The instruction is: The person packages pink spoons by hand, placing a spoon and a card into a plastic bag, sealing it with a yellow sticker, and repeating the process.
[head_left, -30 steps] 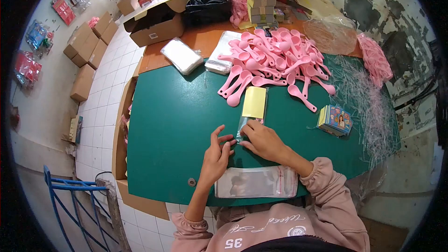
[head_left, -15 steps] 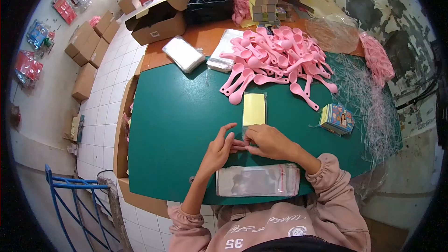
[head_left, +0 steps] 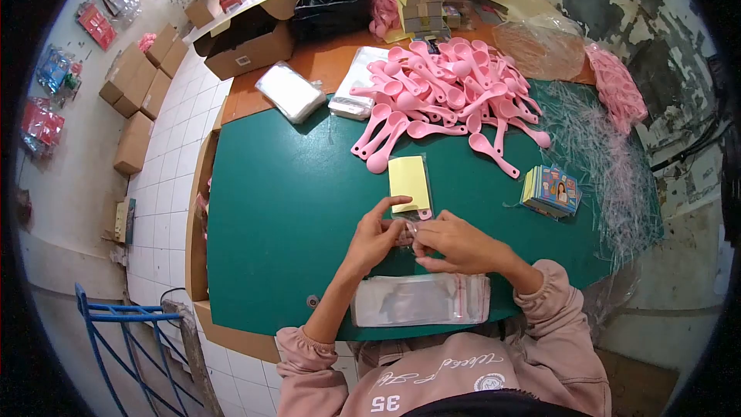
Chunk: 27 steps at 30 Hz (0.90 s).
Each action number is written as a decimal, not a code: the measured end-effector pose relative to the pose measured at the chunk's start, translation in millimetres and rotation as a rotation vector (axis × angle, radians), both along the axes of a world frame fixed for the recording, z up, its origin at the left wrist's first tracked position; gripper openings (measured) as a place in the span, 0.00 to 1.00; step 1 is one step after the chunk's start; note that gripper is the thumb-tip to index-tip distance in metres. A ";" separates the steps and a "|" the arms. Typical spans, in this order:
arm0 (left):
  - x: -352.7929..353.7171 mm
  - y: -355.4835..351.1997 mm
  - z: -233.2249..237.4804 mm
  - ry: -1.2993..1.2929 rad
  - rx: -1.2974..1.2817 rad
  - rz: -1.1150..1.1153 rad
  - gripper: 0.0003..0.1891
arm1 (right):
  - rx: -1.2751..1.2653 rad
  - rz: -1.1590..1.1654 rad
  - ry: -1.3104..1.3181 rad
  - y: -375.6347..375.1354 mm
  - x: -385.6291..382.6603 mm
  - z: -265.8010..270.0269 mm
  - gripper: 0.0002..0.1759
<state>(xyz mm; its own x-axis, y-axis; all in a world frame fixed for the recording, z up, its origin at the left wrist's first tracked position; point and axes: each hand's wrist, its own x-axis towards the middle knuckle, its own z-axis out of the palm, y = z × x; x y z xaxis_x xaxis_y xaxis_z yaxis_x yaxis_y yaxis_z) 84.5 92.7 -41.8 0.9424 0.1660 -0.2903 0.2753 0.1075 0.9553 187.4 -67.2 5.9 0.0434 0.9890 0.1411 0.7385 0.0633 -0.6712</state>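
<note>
Between my hands lies a clear plastic bag (head_left: 430,194) with a yellow card (head_left: 407,179) inside. A pink spoon's handle end (head_left: 424,215) peeks out below the card; the rest of that spoon is hidden. My left hand (head_left: 374,238) pinches the bag's near end, its index finger stretched over the card's lower edge. My right hand (head_left: 457,244) is closed on the same crumpled end, fingertips close to the left ones. Just below the hands is a stack of flat clear bags (head_left: 413,301) with adhesive strips at the right.
Beyond the bag spreads a heap of pink measuring spoons (head_left: 455,85). Blue printed cards (head_left: 552,191) are stacked at right, beside shredded plastic strands (head_left: 598,177). More clear bag packs (head_left: 290,93), an open carton (head_left: 251,46) and bundled cards (head_left: 421,0) stand at the back.
Both hands have drawn slightly nearer me along the bag, uncovering the card's lower edge and the pink handle end. The bag's near end is now gathered between the fingers. The view has shifted slightly.
</note>
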 end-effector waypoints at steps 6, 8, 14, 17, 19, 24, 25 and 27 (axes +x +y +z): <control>-1.1 5.4 6.5 0.005 -0.281 -0.065 0.14 | -0.303 -0.082 0.597 -62.7 127.8 49.8 0.08; -2.3 4.2 6.3 0.008 -0.266 -0.071 0.13 | -0.312 -0.754 -0.267 -97.8 176.3 28.8 0.10; 0.1 3.0 12.1 0.025 -0.276 -0.070 0.13 | 0.057 -0.607 -0.319 -52.8 81.3 33.8 0.35; 1.1 -0.8 18.8 0.012 -0.365 -0.018 0.13 | -0.035 -0.350 0.023 -19.1 23.7 5.8 0.23; -2.1 3.1 20.8 0.019 -0.403 -0.025 0.14 | -0.006 -0.357 0.067 -14.2 23.3 -12.2 0.19; -4.8 12.2 19.5 -0.003 -0.259 -0.056 0.11 | -0.016 -0.405 0.428 -16.2 28.3 -20.8 0.10; -2.9 8.8 17.0 0.005 -0.262 -0.056 0.11 | 0.003 -0.409 0.481 -16.5 26.8 -25.3 0.10; 2.8 -0.1 11.5 -0.148 0.117 -0.059 0.11 | 0.022 -0.413 0.539 -16.2 26.4 -31.1 0.09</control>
